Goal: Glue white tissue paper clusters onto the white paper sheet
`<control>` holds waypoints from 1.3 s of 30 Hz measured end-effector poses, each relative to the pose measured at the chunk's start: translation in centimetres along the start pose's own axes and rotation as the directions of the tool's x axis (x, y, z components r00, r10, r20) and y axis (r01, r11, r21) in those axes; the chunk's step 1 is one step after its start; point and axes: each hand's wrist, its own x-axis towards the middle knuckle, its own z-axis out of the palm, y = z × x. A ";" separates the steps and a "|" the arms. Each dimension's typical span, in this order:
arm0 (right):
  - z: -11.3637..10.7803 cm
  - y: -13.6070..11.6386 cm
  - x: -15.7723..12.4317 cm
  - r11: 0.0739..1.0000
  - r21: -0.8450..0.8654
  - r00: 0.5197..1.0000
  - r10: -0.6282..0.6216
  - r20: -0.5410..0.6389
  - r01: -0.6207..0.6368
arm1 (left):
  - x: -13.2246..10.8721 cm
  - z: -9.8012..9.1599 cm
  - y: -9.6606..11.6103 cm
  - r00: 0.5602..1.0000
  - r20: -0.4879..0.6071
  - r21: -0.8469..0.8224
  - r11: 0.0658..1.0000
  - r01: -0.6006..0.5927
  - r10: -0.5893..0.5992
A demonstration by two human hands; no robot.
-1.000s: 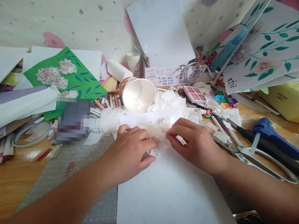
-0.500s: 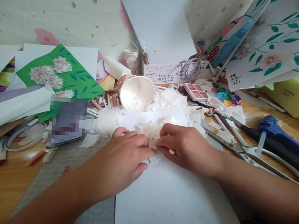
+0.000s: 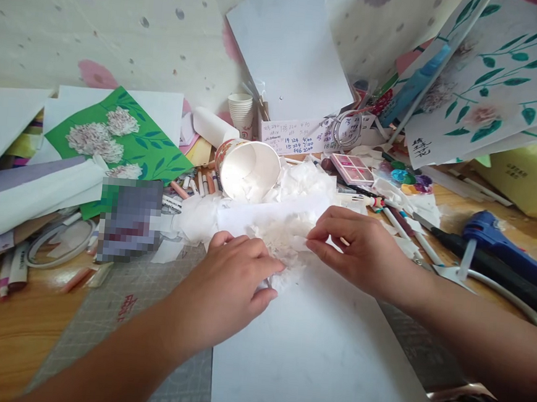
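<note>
Ruffled white tissue-paper petals form a paper flower (image 3: 288, 243) on a white sheet (image 3: 312, 353). My left hand (image 3: 239, 279) rests at its near left side, index finger and thumb curled against the petals; what lies under the other fingers is hidden. My right hand (image 3: 358, 248) is at the flower's right side, thumb and forefinger pinched on a small piece of white tissue paper (image 3: 299, 242). Behind the flower, a paper cup (image 3: 250, 170) lies on its side, its mouth towards me, with white scraps inside.
Crumpled tissue (image 3: 304, 182) heaps beside the cup. Scissors (image 3: 449, 272), a blue glue gun (image 3: 493, 234) and a black-handled tool lie at right. On the left are a green flower picture (image 3: 160, 155), a pixelated dark object (image 3: 131, 224) and a cutting mat (image 3: 101, 318).
My right hand has moved right and slightly up, away from my left fingers, and more of the flower shows between them. My left hand stays against the petals.
</note>
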 end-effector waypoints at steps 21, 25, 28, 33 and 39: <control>-2.9 -1.4 1.0 0.885 0.463 0.992 -0.014 0.129 -0.047 | -0.2 -0.8 -0.9 0.991 0.090 -0.054 0.994 -0.095 0.100; -2.8 -2.4 1.2 0.894 0.436 0.991 0.056 0.119 -0.103 | -0.1 -1.0 -0.9 0.991 0.102 -0.066 0.994 -0.083 0.089; -1.6 -2.7 1.4 0.925 0.348 0.981 0.098 0.165 -0.151 | -0.2 -1.0 -0.8 0.990 0.105 -0.068 0.994 -0.088 0.095; -0.1 -2.2 1.8 0.949 0.236 0.944 0.132 0.302 -0.208 | -0.2 -1.0 -0.8 0.989 0.118 -0.067 0.994 -0.082 0.089; 0.4 -1.9 2.0 0.959 0.192 0.950 0.151 0.274 -0.208 | -0.2 -1.1 -0.7 0.988 0.117 -0.057 0.994 -0.093 0.099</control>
